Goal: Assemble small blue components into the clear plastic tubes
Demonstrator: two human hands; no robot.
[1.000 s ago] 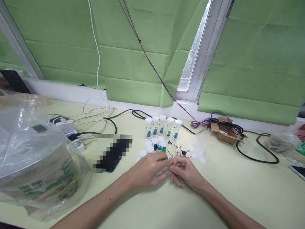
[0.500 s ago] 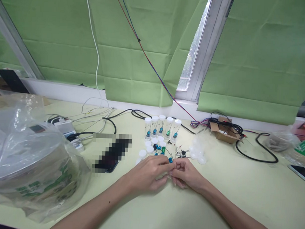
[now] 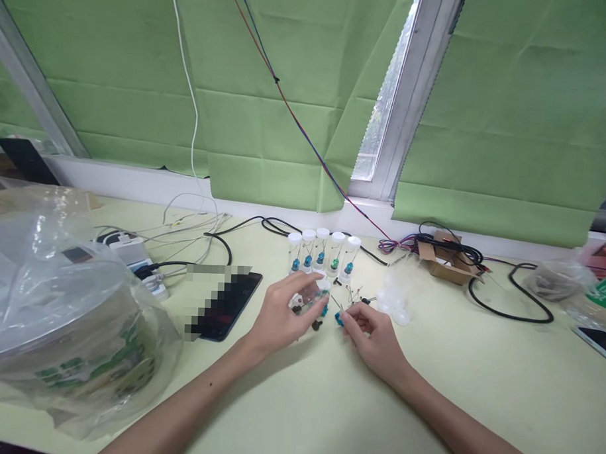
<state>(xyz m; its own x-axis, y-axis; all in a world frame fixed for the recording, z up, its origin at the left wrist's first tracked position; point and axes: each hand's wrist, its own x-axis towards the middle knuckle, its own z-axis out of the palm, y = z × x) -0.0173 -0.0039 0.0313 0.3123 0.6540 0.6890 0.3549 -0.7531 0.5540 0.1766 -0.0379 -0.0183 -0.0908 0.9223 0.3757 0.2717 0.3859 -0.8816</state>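
My left hand (image 3: 283,312) is curved around a clear plastic tube (image 3: 311,292), with thumb and fingers on either side of it. Part of the tube is hard to make out against the things behind. My right hand (image 3: 376,335) pinches a small blue piece (image 3: 338,319) with a thin metal pin at its fingertips. Between and behind the hands lie small dark pieces (image 3: 317,325) and loose metal pins (image 3: 351,295). Beyond them stands a row of several capped clear tubes (image 3: 335,253), each holding a blue or green piece.
A pile of white caps (image 3: 394,306) lies right of the hands. A black phone (image 3: 238,307), partly pixelated, rests to the left, near a large bagged tub (image 3: 80,338). Black cables (image 3: 508,317) and a small cardboard box (image 3: 448,268) sit at the back right.
My hands have moved apart. The left has shifted left and up with the clear tube, its fingers more spread; the right keeps the blue piece near the same spot.
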